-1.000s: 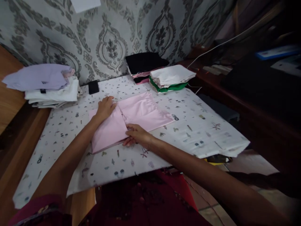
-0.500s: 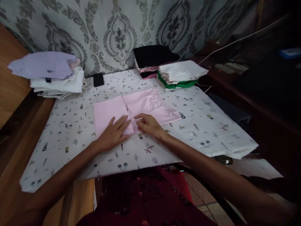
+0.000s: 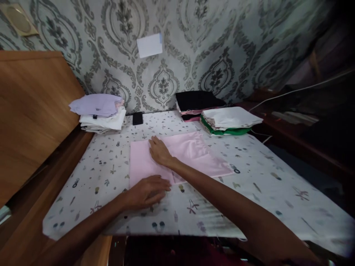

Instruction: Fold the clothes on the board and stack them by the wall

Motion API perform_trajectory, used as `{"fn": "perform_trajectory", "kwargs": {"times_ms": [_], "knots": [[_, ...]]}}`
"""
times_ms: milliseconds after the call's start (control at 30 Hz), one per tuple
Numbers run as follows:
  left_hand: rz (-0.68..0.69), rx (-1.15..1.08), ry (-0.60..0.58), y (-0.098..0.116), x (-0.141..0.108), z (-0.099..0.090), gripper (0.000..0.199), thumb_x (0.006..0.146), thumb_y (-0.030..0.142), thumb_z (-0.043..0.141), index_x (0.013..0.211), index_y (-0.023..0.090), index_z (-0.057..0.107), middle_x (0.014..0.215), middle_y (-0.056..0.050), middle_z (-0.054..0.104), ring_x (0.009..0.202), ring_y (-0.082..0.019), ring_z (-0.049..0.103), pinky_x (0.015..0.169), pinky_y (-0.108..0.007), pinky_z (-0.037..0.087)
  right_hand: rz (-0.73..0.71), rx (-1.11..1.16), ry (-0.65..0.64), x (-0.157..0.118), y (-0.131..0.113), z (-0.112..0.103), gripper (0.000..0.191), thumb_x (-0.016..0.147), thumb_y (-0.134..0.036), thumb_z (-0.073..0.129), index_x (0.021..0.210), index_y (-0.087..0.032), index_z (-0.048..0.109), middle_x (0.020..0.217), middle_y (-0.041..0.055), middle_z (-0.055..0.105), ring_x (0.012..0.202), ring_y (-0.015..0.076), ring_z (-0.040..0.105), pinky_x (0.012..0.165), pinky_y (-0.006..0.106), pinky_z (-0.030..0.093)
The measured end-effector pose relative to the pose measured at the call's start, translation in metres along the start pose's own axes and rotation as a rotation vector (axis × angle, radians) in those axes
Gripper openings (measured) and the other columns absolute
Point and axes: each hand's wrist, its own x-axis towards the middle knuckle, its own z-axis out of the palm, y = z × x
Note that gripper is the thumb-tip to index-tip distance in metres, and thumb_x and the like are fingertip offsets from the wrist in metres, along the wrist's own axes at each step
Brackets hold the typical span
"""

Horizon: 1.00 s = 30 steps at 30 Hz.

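Observation:
A light pink garment (image 3: 191, 151) lies folded on the table, its gathered, wrinkled edge toward the right. My right hand (image 3: 160, 150) rests on its upper part near the fold line, fingers stretched out and palm down. At the garment's near edge is my left hand (image 3: 148, 191), fingers extended and pointing right. Neither hand grips the cloth. My right wrist and forearm cover part of the garment's middle.
The table (image 3: 111, 199) has a white printed cover. At the back left are stacked clothes with a lilac piece (image 3: 95, 104) on top, beside a black phone (image 3: 137, 118). A black-topped pile (image 3: 198, 99) and a white-topped pile (image 3: 231, 117) stand back right. A wooden panel (image 3: 33, 118) borders the left.
My right hand has moved from the garment's near edge up and left onto its upper part. My left hand has slid toward the near edge. The camera view has tilted up.

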Motion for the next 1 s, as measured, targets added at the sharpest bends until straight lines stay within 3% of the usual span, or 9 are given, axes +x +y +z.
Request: {"fn": "perform_trajectory", "kwargs": {"times_ms": [100,167,233,333,533,667,867,933,1000], "knots": [[-0.232,-0.020,0.322,-0.015,0.000,-0.021,0.038,0.102,0.040,0.035,0.096,0.022,0.068,0.093,-0.008,0.074,0.091,-0.022,0.068,0.090,-0.038,0.054,0.034,-0.057,-0.041,0.004,0.002,0.008,0.051,0.101,-0.019,0.031,0.147,-0.002,0.042,0.157,0.0232,0.037,0.149,0.0292,0.029,0.120,0.048,0.023],[-0.358,0.113,0.461,-0.037,0.001,-0.030,0.035,0.100,0.040,0.037,0.104,0.022,0.065,0.100,-0.009,0.072,0.097,-0.024,0.066,0.091,-0.040,0.053,0.018,-0.082,-0.032,0.002,0.004,0.013,0.050,0.102,-0.022,0.029,0.146,-0.002,0.043,0.156,0.0228,0.039,0.148,0.0291,0.030,0.119,0.047,0.022],[-0.403,0.260,0.441,-0.063,0.001,-0.033,0.038,0.099,0.041,0.038,0.122,0.021,0.060,0.124,-0.013,0.067,0.119,-0.027,0.060,0.105,-0.045,0.046,-0.002,-0.095,-0.010,0.000,0.006,0.016,0.050,0.103,-0.024,0.027,0.146,-0.003,0.044,0.156,0.0221,0.041,0.148,0.0284,0.031,0.119,0.047,0.021],[-0.457,0.402,0.292,-0.101,-0.002,-0.035,0.051,0.100,0.046,0.034,0.143,0.021,0.046,0.155,-0.014,0.045,0.146,-0.028,0.038,0.119,-0.052,0.029,-0.013,-0.102,0.014,-0.002,0.007,0.018,0.049,0.104,-0.024,0.026,0.145,-0.006,0.045,0.155,0.0206,0.042,0.147,0.0272,0.032,0.119,0.046,0.021],[-0.616,0.467,0.210,-0.139,-0.001,-0.062,0.059,0.101,0.050,0.029,0.152,0.022,0.036,0.163,-0.012,0.031,0.153,-0.029,0.022,0.121,-0.059,0.019,-0.001,-0.093,-0.007,-0.002,0.004,0.017,0.051,0.103,-0.024,0.025,0.146,-0.001,0.043,0.156,0.0229,0.039,0.148,0.0297,0.031,0.120,0.047,0.020],[-0.688,0.485,0.239,-0.135,0.002,-0.063,0.059,0.102,0.050,0.029,0.152,0.020,0.037,0.164,-0.016,0.026,0.153,-0.031,0.019,0.119,-0.062,0.020,0.001,-0.103,-0.027,-0.002,0.002,0.013,0.052,0.103,-0.023,0.025,0.147,-0.001,0.042,0.158,0.0221,0.037,0.148,0.0308,0.029,0.120,0.047,0.019],[-0.519,0.426,0.234,-0.088,-0.023,-0.015,0.065,0.097,0.061,0.040,0.152,0.027,0.037,0.167,-0.013,0.021,0.154,-0.034,0.013,0.120,-0.062,0.018,-0.008,-0.089,-0.009,-0.004,0.003,0.014,0.049,0.103,-0.022,0.028,0.144,-0.003,0.045,0.156,0.0221,0.040,0.148,0.0302,0.030,0.120,0.049,0.020],[-0.478,0.280,0.306,-0.075,-0.033,-0.008,0.070,0.092,0.063,0.050,0.151,0.028,0.038,0.168,-0.013,0.017,0.154,-0.035,0.012,0.121,-0.058,0.021,-0.007,-0.035,0.016,-0.004,0.005,0.016,0.046,0.102,-0.021,0.032,0.142,-0.005,0.049,0.155,0.0213,0.042,0.148,0.0296,0.031,0.120,0.049,0.020],[-0.535,0.028,0.463,-0.067,-0.037,-0.013,0.076,0.086,0.060,0.061,0.150,0.026,0.038,0.166,-0.015,0.022,0.153,-0.035,0.019,0.119,-0.054,0.030,0.022,0.131,0.065,-0.001,0.008,0.015,0.043,0.100,-0.019,0.038,0.137,-0.007,0.055,0.152,0.0203,0.047,0.146,0.0282,0.035,0.121,0.048,0.021]]}}
